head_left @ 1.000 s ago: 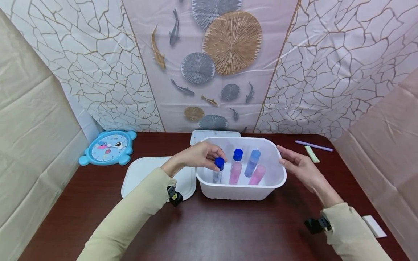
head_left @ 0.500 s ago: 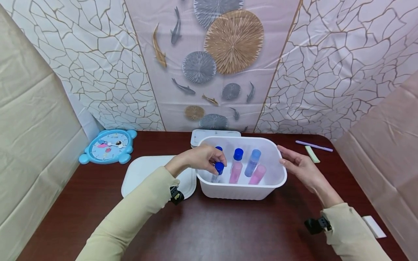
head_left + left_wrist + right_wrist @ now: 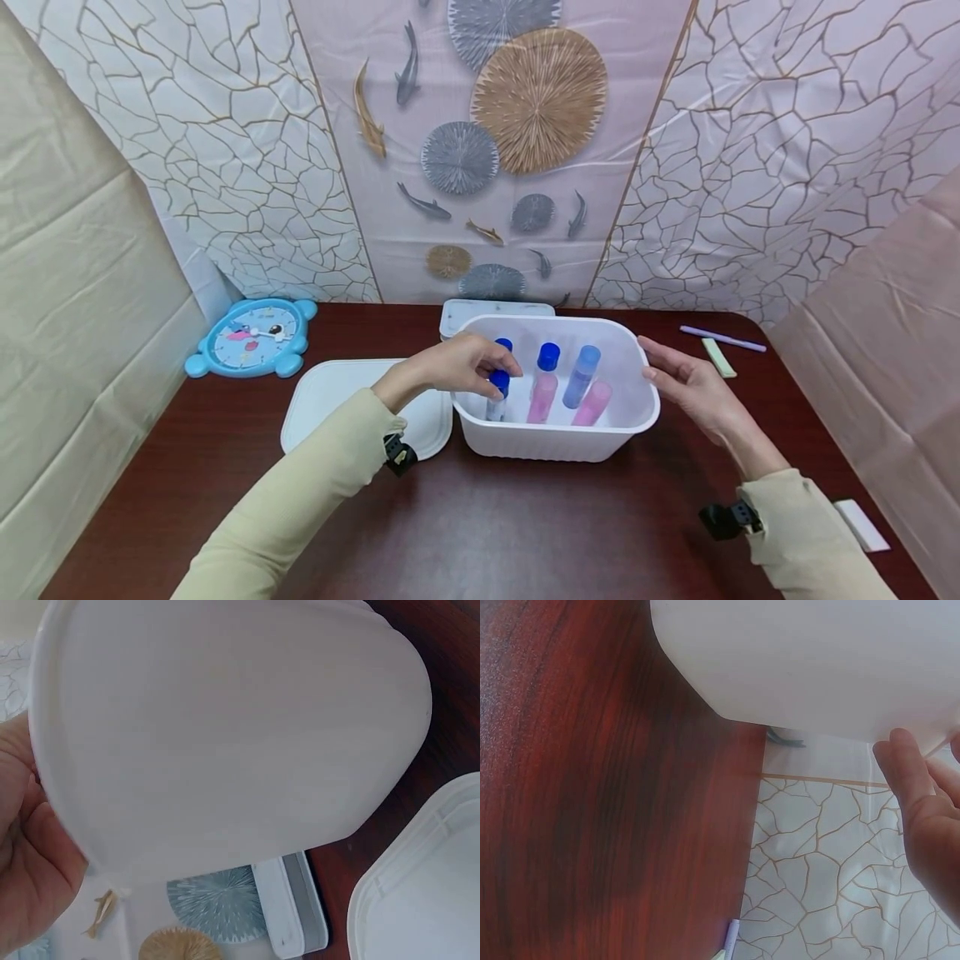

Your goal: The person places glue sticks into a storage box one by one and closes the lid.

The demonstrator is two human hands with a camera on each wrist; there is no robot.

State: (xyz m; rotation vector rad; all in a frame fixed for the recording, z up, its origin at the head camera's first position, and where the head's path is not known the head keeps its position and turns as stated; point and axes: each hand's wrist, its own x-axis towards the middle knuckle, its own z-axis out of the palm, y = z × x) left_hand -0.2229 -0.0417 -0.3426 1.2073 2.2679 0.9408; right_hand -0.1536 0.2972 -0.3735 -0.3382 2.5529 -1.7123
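A white plastic bin (image 3: 540, 443) stands mid-table with several capped tubes inside. My left hand (image 3: 465, 364) reaches over its left end, thumb and index finger at the cap of a clear blue-capped tube (image 3: 497, 407). A second blue cap (image 3: 504, 343) shows just behind that hand. Farther right stand another blue-capped tube (image 3: 549, 357), a light blue tube (image 3: 581, 379) and two pink tubes (image 3: 543, 398). My right hand (image 3: 693, 387) touches the bin's right end with fairly straight fingers. In the left wrist view, the bin wall (image 3: 225, 750) hides the left fingertips.
A white lid (image 3: 322, 400) lies left of the bin, partly under the left forearm. A light-coloured box (image 3: 495, 308) stands behind the bin. A blue clock (image 3: 251, 337) is at far left. At right are a purple pen (image 3: 722, 337), a pale green strip (image 3: 718, 357) and a white block (image 3: 862, 525).
The tube at my left hand has gone lower into the bin and shifted slightly left. A blue cap behind the hand has come into view. My right hand keeps its place.
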